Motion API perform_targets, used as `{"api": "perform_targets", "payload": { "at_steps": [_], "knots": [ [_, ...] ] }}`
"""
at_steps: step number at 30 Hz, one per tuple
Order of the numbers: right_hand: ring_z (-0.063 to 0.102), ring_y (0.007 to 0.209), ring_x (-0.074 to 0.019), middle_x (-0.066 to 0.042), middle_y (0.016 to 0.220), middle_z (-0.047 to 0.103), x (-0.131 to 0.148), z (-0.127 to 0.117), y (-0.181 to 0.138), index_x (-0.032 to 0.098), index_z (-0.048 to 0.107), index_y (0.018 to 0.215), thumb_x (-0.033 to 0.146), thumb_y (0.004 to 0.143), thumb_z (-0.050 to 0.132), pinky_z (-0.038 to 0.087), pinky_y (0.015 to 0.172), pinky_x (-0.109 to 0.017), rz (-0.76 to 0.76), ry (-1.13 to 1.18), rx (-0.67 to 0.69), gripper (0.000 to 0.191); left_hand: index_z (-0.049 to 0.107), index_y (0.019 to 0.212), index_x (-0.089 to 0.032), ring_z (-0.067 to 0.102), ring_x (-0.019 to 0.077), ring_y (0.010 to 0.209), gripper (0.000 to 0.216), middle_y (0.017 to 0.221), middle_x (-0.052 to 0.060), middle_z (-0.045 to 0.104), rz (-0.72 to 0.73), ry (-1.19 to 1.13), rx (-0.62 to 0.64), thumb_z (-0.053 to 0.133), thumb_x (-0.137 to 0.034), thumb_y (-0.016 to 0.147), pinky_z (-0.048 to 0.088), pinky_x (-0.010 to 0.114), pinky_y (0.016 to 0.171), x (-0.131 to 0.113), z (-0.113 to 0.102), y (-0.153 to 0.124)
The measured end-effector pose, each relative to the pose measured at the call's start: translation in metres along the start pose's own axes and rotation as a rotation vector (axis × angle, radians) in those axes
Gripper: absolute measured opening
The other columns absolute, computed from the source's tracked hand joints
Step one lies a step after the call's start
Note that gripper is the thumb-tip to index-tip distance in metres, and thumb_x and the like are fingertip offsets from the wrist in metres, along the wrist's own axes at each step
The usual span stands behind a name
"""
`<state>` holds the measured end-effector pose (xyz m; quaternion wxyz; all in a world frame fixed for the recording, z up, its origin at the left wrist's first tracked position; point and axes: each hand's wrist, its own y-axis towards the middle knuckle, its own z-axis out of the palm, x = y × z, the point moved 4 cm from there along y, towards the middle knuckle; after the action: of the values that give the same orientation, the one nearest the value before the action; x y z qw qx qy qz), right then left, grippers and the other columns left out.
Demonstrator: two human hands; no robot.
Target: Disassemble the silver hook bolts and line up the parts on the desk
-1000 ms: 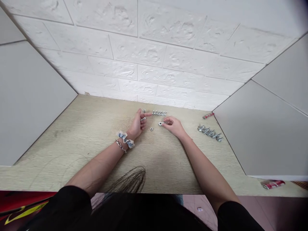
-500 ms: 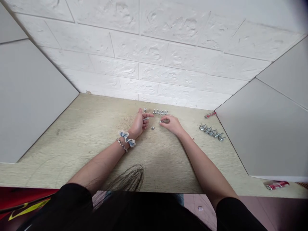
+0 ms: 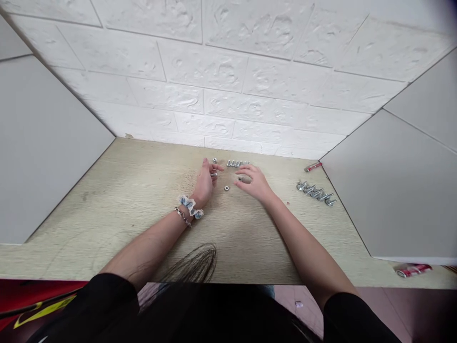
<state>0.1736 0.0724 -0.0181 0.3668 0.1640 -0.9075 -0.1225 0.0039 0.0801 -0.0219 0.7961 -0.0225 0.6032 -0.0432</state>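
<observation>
I'm looking down at both hands, which are resting close together at the far middle of the table (image 3: 124,190). My left hand (image 3: 205,185) is lying on its outer edge, palm turned rightward. Its grip is pinching a small silver bolt (image 3: 214,175) in curled fingers. The bolt seems to be lying roughly left to right, toward the other hand, though it is too small for me to be sure. My right hand (image 3: 256,185) is sitting palm down, its grip loosely spread over a small dark metal piece (image 3: 244,179); I cannot tell whether the fingertips are touching it. A loose nut (image 3: 226,188) is lying on the table between the hands, slightly nearer the left fingertips. Beyond the fingers, a short row of bolts (image 3: 237,163) is lining the wall side. Well apart to the right, a cluster of bolts (image 3: 316,193) is lying near a red pen (image 3: 313,166).
</observation>
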Motion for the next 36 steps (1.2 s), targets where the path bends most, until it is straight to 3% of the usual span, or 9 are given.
{"api": "perform_targets", "payload": {
  "at_steps": [3, 9, 18, 27, 36],
  "knots": [
    [0.042, 0.117, -0.0258, -0.006, 0.123, 0.054, 0.018, 0.01, -0.004, 0.026, 0.071, 0.086, 0.04, 0.07, 0.067, 0.03, 0.099, -0.047, -0.072, -0.164, 0.125, 0.023, 0.054, 0.061, -0.016, 0.018, 0.0059, 0.034, 0.059, 0.045, -0.006, 0.021, 0.104, -0.022, -0.125, 0.024, -0.061, 0.086, 0.013, 0.022, 0.037, -0.006, -0.005, -0.002],
    [0.035, 0.121, -0.0264, -0.004, 0.132, 0.048, 0.027, 0.028, 0.0, 0.028, 0.072, 0.084, 0.037, 0.077, 0.061, 0.024, 0.098, -0.048, -0.078, -0.353, 0.215, 0.016, 0.047, 0.055, -0.017, 0.017, 0.0057, 0.033, 0.057, 0.042, -0.006, 0.023, 0.08, -0.109, -0.265, 0.024, -0.058, 0.088, 0.015, 0.023, 0.037, -0.009, -0.013, 0.0],
    [0.042, 0.107, -0.0262, -0.01, 0.117, 0.054, 0.043, 0.046, 0.035, 0.021, 0.069, 0.091, 0.026, 0.084, 0.051, 0.026, 0.092, -0.044, -0.041, -0.553, 0.144, 0.021, 0.048, 0.057, -0.016, 0.017, 0.0051, 0.032, 0.056, 0.041, -0.007, 0.021, 0.089, -0.105, -0.233, 0.024, -0.055, 0.089, 0.014, 0.021, 0.036, -0.009, -0.012, 0.001],
    [0.043, 0.102, -0.0245, -0.01, 0.106, 0.055, 0.051, 0.043, 0.023, 0.02, 0.068, 0.089, 0.024, 0.086, 0.043, 0.022, 0.095, -0.045, -0.089, -0.567, 0.102, 0.025, 0.049, 0.058, -0.016, 0.019, 0.0056, 0.033, 0.054, 0.042, -0.006, 0.022, 0.073, -0.104, -0.224, 0.024, -0.052, 0.09, 0.016, 0.02, 0.035, -0.007, -0.012, 0.005],
    [0.041, 0.106, -0.0271, -0.013, 0.112, 0.052, 0.046, 0.046, 0.028, 0.018, 0.062, 0.104, 0.014, 0.081, 0.041, 0.012, 0.101, -0.052, -0.025, -0.592, 0.129, 0.032, 0.053, 0.062, -0.016, 0.024, 0.0058, 0.035, 0.047, 0.043, -0.005, 0.026, 0.101, -0.075, -0.151, 0.03, -0.048, 0.09, 0.02, 0.019, 0.036, -0.009, -0.007, 0.003]
  ]
}}
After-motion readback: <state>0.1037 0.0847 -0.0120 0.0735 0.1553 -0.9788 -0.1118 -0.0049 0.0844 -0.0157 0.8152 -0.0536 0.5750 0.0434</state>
